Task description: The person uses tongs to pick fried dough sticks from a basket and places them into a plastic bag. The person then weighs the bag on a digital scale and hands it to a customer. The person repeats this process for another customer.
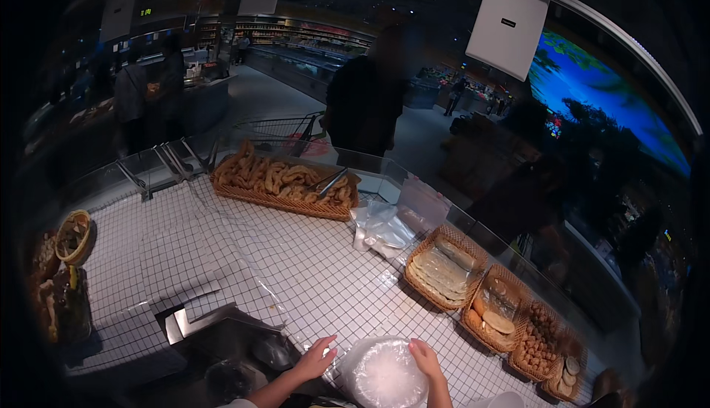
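A round container or bundle wrapped in clear plastic [383,372] sits at the near edge of the counter, right before me. What is inside it cannot be made out through the glare. My left hand [317,359] hovers just left of it, fingers apart and holding nothing. On the other side, my right hand [425,359] lies against the wrapped thing's upper right edge; whether it grips the plastic is unclear. The white counter cover with a dark grid [321,275] stretches out beyond both hands.
Wicker baskets of flatbreads [438,275], buns [493,319] and small round snacks [538,336] line the right side. Fried dough twists [288,178] fill a long basket at the back, near clear plastic bags [383,227]. Tongs [172,161] hang on the glass guard. A person [363,97] stands beyond.
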